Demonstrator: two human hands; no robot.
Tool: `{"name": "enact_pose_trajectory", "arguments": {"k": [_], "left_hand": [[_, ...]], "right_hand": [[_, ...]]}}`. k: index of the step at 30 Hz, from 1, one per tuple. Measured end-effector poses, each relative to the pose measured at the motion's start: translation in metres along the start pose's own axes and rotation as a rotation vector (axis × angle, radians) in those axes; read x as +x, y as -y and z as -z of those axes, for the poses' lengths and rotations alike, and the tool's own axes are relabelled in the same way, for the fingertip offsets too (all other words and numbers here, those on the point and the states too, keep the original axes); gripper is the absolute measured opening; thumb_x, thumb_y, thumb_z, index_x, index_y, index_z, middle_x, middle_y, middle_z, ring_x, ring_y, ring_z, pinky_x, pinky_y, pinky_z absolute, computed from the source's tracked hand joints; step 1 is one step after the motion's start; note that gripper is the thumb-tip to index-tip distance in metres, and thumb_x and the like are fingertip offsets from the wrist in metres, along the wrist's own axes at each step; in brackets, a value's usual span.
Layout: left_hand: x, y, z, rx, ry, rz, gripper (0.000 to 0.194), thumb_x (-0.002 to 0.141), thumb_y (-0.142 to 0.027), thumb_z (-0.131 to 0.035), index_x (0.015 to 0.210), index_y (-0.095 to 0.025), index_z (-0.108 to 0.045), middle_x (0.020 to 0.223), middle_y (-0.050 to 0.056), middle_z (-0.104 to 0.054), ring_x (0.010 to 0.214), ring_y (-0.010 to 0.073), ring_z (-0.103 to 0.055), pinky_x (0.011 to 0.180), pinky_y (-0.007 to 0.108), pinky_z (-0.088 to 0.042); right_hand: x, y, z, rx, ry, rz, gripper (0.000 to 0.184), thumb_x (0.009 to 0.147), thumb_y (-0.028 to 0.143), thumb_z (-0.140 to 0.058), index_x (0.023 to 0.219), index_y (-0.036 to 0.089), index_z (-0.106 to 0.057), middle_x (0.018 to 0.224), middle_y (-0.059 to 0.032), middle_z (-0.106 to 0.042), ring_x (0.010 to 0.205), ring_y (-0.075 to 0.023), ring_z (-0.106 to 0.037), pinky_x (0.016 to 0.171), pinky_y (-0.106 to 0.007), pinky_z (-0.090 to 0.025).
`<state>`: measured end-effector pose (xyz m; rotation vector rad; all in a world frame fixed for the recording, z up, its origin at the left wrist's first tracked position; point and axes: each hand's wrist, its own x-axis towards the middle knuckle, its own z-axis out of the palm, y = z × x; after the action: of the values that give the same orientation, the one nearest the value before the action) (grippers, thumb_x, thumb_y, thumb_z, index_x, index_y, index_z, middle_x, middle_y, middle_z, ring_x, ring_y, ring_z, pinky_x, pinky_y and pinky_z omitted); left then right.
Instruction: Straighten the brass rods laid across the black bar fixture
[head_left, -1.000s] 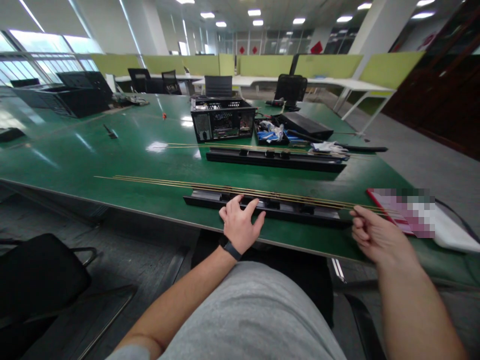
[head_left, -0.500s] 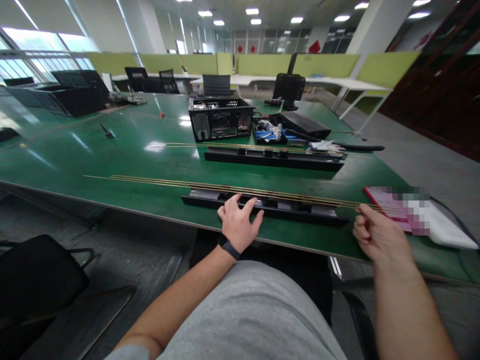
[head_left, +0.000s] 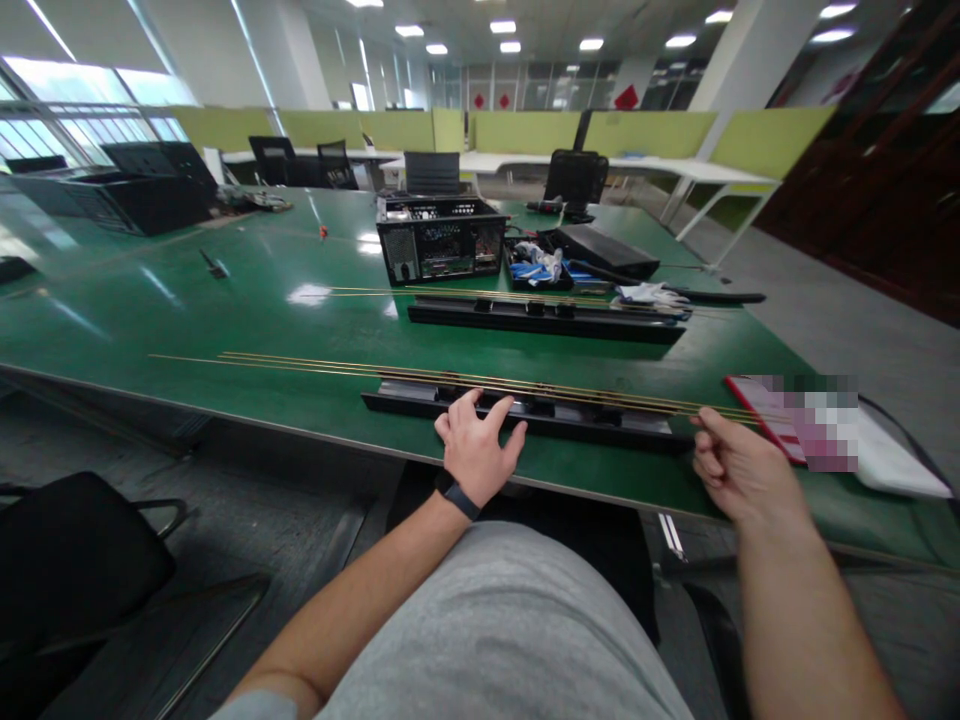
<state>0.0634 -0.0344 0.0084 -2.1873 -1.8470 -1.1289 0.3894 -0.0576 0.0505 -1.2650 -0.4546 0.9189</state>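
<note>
Near the table edge lies a long black channel-shaped rail [head_left: 577, 421] with dark blocks inside it. Several thin brass-coloured rods [head_left: 322, 366] run along it and stick out far past its left end. My left hand [head_left: 480, 446] rests over the middle of the rail, fingers spread and fingertips at the rail and rods. At the rail's right end, my right hand [head_left: 739, 462] is closed in a pinch on one thin rod. That rod's left tip reaches farther left than the others.
A second black rail [head_left: 544, 319] with rods lies farther back. Behind it stand an opened computer case [head_left: 442, 242] and a tray with gloves [head_left: 536, 263]. A red-edged pink sheet [head_left: 780, 440] and a white device [head_left: 892, 455] lie at right. Black chair [head_left: 86, 560] at lower left.
The pinched rod has slid left, its left tip now farther beyond the others. My right hand has shifted left, after a slight backward move. My left hand has stayed on the rail.
</note>
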Motion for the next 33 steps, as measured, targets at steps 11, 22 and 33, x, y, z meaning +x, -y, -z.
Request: {"name": "enact_pose_trajectory", "arguments": {"k": [11,22,33], "left_hand": [[0.001,0.000,0.001,0.000,0.007,-0.001,0.040,0.101,-0.048,-0.077,0.138,-0.034,-0.080,0.146,0.018,-0.063,0.134,0.0363,-0.060,0.109,0.054,-0.044],[0.000,-0.001,0.000,0.014,-0.008,-0.011,0.040,0.100,-0.047,-0.079,0.137,-0.034,-0.080,0.145,0.019,-0.064,0.133,0.0366,-0.061,0.108,0.055,-0.045],[0.000,0.000,0.001,0.004,0.010,-0.008,0.040,0.102,-0.048,-0.076,0.139,-0.034,-0.079,0.146,0.018,-0.063,0.136,0.0366,-0.059,0.109,0.054,-0.044]], "right_hand": [[-0.008,0.006,-0.003,0.053,0.012,-0.046,0.009,0.085,0.017,-0.079,0.081,0.012,-0.072,0.059,0.0003,-0.053,0.034,-0.0060,-0.034,0.030,-0.018,-0.021],[-0.024,0.010,-0.028,-0.101,0.008,-0.163,0.013,0.098,0.016,-0.072,0.086,0.011,-0.071,0.066,-0.0005,-0.059,0.033,-0.0031,-0.031,0.029,-0.017,-0.019],[-0.041,-0.004,-0.067,-0.105,0.071,-0.210,0.020,0.096,0.031,-0.080,0.092,0.014,-0.069,0.067,0.0012,-0.062,0.034,-0.0045,-0.035,0.026,-0.017,-0.022]]}}
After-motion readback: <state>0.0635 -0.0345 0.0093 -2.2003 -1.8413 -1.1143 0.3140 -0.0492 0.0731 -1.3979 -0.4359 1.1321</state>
